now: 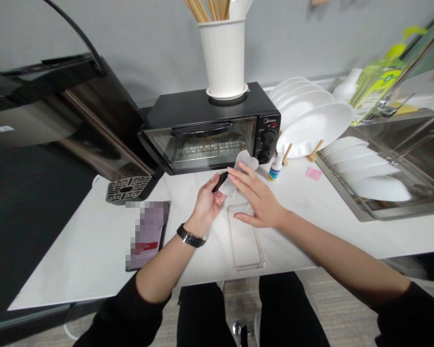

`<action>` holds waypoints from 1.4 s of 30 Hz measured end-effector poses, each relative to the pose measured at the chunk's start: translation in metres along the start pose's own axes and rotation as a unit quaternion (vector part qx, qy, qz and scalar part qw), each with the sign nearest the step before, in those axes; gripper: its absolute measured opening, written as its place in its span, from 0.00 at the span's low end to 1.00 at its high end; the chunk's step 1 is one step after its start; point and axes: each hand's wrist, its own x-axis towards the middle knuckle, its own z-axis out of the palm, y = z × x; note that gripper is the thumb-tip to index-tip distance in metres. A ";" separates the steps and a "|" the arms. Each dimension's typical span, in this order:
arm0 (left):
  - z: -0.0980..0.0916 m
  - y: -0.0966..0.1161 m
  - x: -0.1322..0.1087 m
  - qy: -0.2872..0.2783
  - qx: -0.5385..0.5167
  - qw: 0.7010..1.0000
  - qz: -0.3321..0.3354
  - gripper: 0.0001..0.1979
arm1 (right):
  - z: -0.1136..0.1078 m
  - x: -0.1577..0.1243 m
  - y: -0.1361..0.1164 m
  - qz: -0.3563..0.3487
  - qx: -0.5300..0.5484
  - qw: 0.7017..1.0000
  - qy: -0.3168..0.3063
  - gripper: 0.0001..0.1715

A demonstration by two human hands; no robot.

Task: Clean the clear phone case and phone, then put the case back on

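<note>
My left hand (pixel 207 205) grips a slim black phone (pixel 221 181), seen nearly edge-on and partly hidden by fingers and tissue. Against it, my right hand (pixel 258 197) presses a thin white tissue (pixel 246 160) with its fingers stretched out and its thumb apart. The tissue sticks up past the fingertips and hangs below them. Under my right hand, a clear phone case (pixel 248 248) lies on the white counter (pixel 198 262). Behind that hand stands a small white bottle (pixel 274 168) with a blue and yellow label.
A black toaster oven (pixel 206 125) stands at the back with a white cup (pixel 223 55) of chopsticks on top. To the left are a tablet-like device (pixel 150 236) and a drinks machine (pixel 128 188). Plates (pixel 311 130), a pink note (pixel 314 173) and a sink (pixel 369 214) are on the right.
</note>
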 end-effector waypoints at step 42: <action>0.006 -0.001 -0.007 0.001 -0.015 1.000 -0.012 0.06 | 0.001 -0.001 -0.006 -0.005 -0.047 0.999 0.014 0.45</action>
